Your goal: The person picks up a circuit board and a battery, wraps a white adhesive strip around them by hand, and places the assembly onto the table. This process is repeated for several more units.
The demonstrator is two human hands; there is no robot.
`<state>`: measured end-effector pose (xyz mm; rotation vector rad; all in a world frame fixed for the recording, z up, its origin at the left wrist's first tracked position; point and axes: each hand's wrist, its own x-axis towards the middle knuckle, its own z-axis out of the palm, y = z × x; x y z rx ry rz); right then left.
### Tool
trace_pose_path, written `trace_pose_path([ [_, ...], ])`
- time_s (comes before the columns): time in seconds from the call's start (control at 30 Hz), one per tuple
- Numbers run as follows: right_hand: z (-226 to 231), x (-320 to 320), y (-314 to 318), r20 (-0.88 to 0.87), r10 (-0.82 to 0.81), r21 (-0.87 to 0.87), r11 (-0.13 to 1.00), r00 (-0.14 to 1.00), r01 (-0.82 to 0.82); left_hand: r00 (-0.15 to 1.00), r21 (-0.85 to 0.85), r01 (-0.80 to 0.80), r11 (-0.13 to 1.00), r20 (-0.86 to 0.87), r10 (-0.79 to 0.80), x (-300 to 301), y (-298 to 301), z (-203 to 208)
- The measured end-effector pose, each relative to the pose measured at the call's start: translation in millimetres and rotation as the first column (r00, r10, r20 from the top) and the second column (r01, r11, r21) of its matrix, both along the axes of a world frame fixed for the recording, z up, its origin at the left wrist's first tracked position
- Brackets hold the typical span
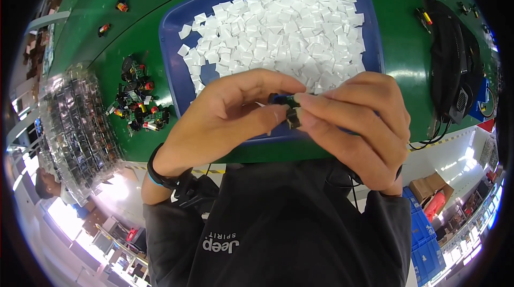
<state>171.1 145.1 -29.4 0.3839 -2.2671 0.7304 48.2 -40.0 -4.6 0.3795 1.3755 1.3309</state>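
Above the near edge of the blue tray (167, 67), both hands meet on a small green circuit board with dark parts (292, 102). My left hand (219, 113) curls around its left side, thumb and fingers closed on it. From the other side my right hand (361, 118) pinches the board between thumb and fingertips. Much of the board is hidden by the fingers. Many small white square pieces (284, 30) lie heaped in the tray behind the hands.
On the green table (404, 46), a pile of small circuit boards with red and yellow parts (136, 97) lies left of the tray. Stacked clear plastic trays (80, 121) stand farther left. A black bag-like item (452, 46) and cables are at right; blue crates (425, 239) stand below.
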Motion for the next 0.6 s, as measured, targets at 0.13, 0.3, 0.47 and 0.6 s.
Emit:
trace_pose_path([
  [0.13, 2.9, 6.5, -1.6, 0.042, 0.058, -0.020, 0.998, 0.997, -0.057, 0.984, -0.045, 0.170, 0.984, 0.069, -0.167, -14.9, -0.4, -7.4],
  [0.3, 8.7, 10.7, 0.2, 0.110, 0.104, 0.012, 0.994, 0.988, -0.106, 0.970, -0.103, 0.174, 0.979, 0.189, -0.152, -11.8, 1.5, 3.0],
  [0.47, 9.6, 7.8, -1.7, 0.124, 0.007, 0.081, 0.997, 0.992, -0.018, 0.999, -0.071, 0.017, 0.997, -0.029, -0.019, 10.8, -2.7, 4.8],
  [0.6, 11.3, 7.2, -2.8, 0.136, -0.028, 0.100, 0.995, 0.990, 0.014, 0.972, 0.032, 0.014, 0.999, -0.235, -0.006, 15.7, -5.6, 3.2],
])
